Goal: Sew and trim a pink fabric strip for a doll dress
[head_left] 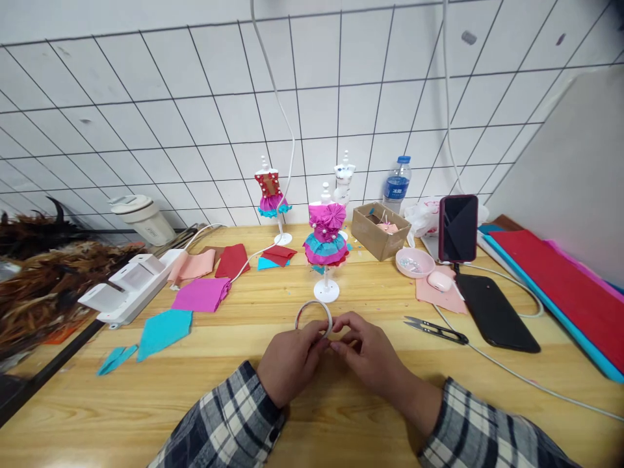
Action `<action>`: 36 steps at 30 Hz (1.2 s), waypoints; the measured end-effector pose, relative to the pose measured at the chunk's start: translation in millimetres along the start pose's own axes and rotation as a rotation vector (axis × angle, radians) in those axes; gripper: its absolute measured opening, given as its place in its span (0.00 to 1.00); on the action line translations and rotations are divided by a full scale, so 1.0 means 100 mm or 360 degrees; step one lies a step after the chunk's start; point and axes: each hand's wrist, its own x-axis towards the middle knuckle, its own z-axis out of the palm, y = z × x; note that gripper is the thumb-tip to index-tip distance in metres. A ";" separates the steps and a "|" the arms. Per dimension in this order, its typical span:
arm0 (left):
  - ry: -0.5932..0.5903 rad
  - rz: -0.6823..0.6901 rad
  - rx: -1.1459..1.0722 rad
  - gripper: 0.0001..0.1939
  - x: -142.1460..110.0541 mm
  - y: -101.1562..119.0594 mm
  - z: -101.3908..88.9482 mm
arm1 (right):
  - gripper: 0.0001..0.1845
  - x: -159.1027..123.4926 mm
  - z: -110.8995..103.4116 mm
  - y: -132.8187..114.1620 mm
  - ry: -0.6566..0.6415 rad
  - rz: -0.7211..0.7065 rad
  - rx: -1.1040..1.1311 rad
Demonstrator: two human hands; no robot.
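Your two bare hands are close together at the centre of a wooden table (351, 416). Your left hand (295, 357) has its thumb and fingers clamped on a pale ring (329, 318), like a narrow tape roll, tilted up above the tabletop. Your right hand (373, 354) is curled just beside the ring's right edge, thumb and forefinger tips near each other; I cannot tell whether they pinch anything. Beyond the ring stands a small dressed mannequin (326, 240) in magenta and turquoise. Black snips (436, 329) lie near your right hand
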 end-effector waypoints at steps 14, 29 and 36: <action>-0.0079 0.0312 -0.0490 0.19 -0.02 0.02 -0.03 | 0.17 0.00 -0.05 -0.08 0.0177 -0.0087 -0.0020; -0.0071 0.0225 -0.0796 0.17 0.03 0.04 -0.01 | 0.13 -0.04 -0.06 -0.08 0.0324 -0.0469 -0.0248; -0.0054 0.0119 -0.0816 0.20 0.03 0.04 0.00 | 0.12 -0.08 -0.05 -0.09 0.0253 -0.0465 -0.0284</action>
